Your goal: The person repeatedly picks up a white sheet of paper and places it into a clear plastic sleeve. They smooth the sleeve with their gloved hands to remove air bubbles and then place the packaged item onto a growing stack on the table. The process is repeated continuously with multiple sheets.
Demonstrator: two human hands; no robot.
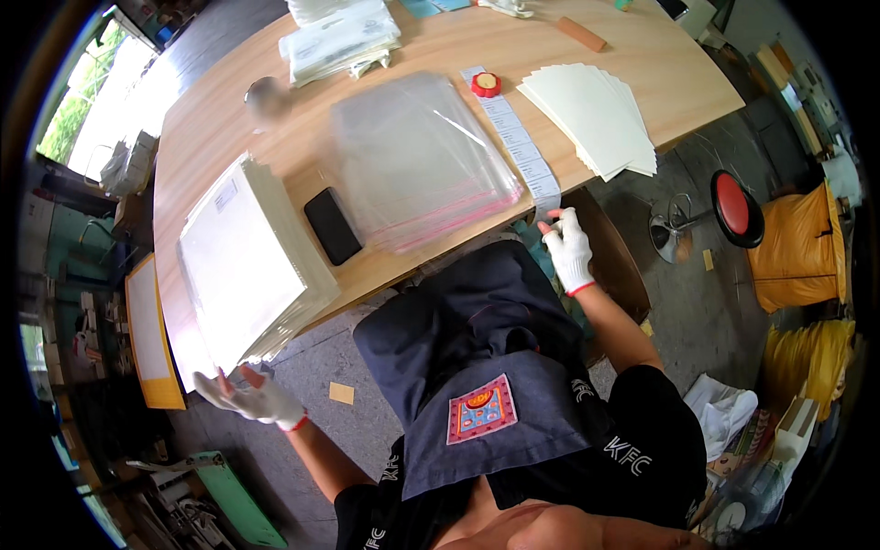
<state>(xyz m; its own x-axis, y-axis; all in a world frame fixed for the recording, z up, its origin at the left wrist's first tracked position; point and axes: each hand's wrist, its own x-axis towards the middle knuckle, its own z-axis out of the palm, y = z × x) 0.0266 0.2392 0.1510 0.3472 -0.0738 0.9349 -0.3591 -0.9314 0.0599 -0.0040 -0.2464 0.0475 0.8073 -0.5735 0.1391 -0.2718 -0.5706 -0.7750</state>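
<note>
Both my hands wear white knit gloves with red cuffs and bare fingertips. My left hand [257, 400] is open, fingers apart, beside the near corner of a tall stack of white sheets in clear sleeves [240, 266]. At the table's near edge, my right hand [570, 252] has its thumb and forefinger at the lower end of a label strip [515, 137], closed on it. The strip runs up the table, with a red round object [486, 84] on it. Left of it lies a pile of clear plastic bags [417, 156]; to its right is a fanned stack of cream sheets [591, 115].
A black phone [333, 226] lies between the sleeved stack and the bags. More packed bags [344, 41] and a brown block [581, 35] sit at the far side. A stool with a red seat [736, 208] and an orange sack [797, 247] stand right of the wooden table [215, 119].
</note>
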